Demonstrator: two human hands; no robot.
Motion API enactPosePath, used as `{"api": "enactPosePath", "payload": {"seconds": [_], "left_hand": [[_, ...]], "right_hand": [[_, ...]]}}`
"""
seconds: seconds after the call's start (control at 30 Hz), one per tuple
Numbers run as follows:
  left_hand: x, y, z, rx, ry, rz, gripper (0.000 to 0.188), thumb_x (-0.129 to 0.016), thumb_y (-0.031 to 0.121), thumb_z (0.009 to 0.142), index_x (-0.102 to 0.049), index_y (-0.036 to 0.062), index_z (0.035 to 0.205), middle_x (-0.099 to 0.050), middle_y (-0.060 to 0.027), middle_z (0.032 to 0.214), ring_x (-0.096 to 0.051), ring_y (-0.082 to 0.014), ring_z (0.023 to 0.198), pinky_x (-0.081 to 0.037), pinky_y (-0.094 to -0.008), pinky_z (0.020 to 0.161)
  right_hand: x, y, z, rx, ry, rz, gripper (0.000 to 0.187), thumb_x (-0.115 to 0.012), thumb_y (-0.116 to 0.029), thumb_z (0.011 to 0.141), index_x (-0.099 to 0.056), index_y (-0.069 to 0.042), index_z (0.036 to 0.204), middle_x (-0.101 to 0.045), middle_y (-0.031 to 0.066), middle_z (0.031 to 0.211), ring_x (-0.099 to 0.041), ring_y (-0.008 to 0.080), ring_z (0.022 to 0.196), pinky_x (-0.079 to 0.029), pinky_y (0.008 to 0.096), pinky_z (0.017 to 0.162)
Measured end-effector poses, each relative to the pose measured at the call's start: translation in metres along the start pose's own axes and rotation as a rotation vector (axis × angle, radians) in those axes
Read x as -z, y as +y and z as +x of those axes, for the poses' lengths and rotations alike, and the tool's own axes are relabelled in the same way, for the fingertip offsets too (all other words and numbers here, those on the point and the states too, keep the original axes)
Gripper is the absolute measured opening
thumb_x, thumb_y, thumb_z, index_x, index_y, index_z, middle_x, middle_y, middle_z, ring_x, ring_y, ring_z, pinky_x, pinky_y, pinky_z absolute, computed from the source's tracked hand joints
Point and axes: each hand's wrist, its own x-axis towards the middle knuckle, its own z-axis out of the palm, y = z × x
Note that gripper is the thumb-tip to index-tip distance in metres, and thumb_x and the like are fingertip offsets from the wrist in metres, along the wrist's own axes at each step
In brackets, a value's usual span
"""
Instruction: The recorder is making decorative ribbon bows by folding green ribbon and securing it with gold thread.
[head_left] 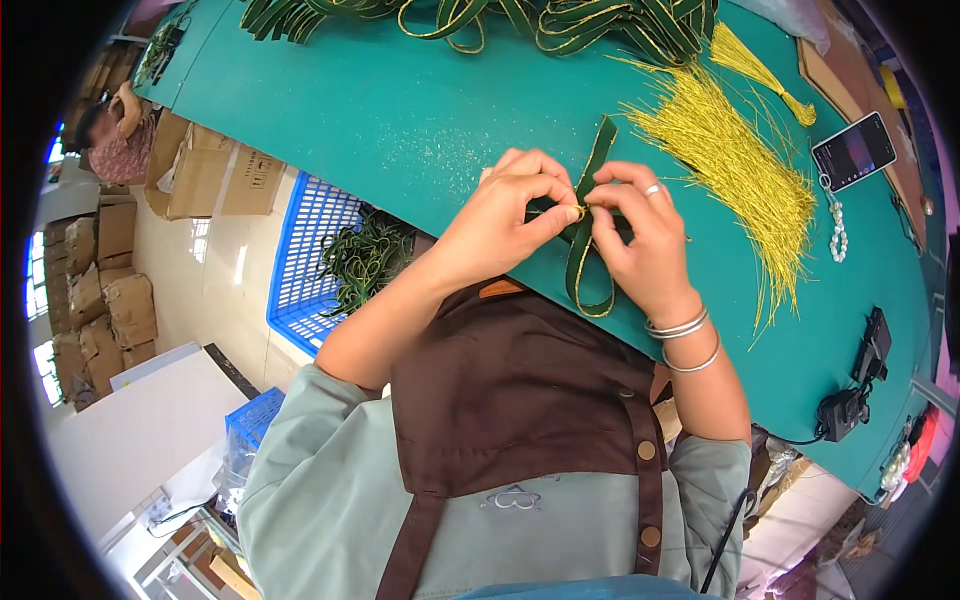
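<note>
A dark green ribbon bow with gold edges is held at its middle, over the near edge of the table. One ribbon tail points away from me and a loop hangs toward me. My left hand is closed, pinching the bow's middle between thumb and forefinger. Opposite it, my right hand, with a ring and bangles, is closed too, its thumb and fingertips pinched at the same spot. A thin gold tie shows between the fingertips, partly hidden by them.
Loose gold ties lie spread on the green table, beside a bundled bunch. Green ribbon loops are heaped at the far edge. A phone lies right. A blue basket of bows stands left; a person is beyond.
</note>
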Motion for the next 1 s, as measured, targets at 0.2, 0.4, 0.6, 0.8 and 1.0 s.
{"api": "enactPosePath", "payload": {"seconds": [0.2,0.4,0.6,0.8,1.0], "left_hand": [[0.000,-0.002,-0.001,0.005,-0.016,0.026,0.010,-0.072,0.020,0.091,-0.069,0.0099,0.092,-0.063,-0.0012,0.104,-0.054,-0.0229,0.106,-0.036,-0.0396,0.095],[-0.001,-0.002,-0.001,0.005,-0.022,0.028,0.011,-0.072,0.020,0.090,-0.069,0.0099,0.092,-0.062,-0.0009,0.104,-0.054,-0.0223,0.106,-0.035,-0.0397,0.096],[0.001,0.002,-0.001,0.015,-0.052,0.020,0.011,-0.074,0.017,0.089,-0.070,0.0091,0.096,-0.069,-0.0026,0.111,-0.057,-0.0230,0.112,-0.039,-0.0389,0.099],[-0.011,0.009,-0.004,-0.118,0.066,0.295,0.016,-0.075,0.014,0.085,-0.071,0.0111,0.100,-0.071,-0.0011,0.109,-0.060,-0.0232,0.117,-0.033,-0.0431,0.106],[-0.022,0.022,0.003,0.005,0.055,0.235,0.014,-0.073,0.014,0.087,-0.072,0.0115,0.101,-0.071,-0.0010,0.096,-0.064,-0.0193,0.102,-0.034,-0.0432,0.105]], "right_hand": [[0.007,-0.006,-0.001,0.043,0.018,0.033,0.017,-0.073,0.003,0.076,-0.068,-0.004,0.090,-0.067,0.0083,0.107,-0.064,0.0238,0.089,-0.050,0.0341,0.079],[0.001,-0.002,0.001,0.122,0.010,-0.042,0.019,-0.072,0.003,0.075,-0.067,-0.006,0.091,-0.067,0.0073,0.105,-0.065,0.0233,0.091,-0.048,0.0355,0.082],[0.000,0.000,0.000,0.106,-0.005,-0.040,0.017,-0.070,0.003,0.075,-0.063,-0.006,0.088,-0.066,0.0079,0.103,-0.064,0.0252,0.091,-0.047,0.0360,0.083],[0.004,0.005,-0.001,-0.049,0.057,0.094,0.013,-0.064,0.005,0.077,-0.058,-0.002,0.086,-0.064,0.0140,0.100,-0.064,0.0264,0.086,-0.052,0.0339,0.075],[0.006,0.008,0.000,-0.129,0.079,0.171,0.011,-0.063,0.003,0.077,-0.056,-0.002,0.085,-0.064,0.0131,0.097,-0.063,0.0246,0.085,-0.051,0.0332,0.076]]}}
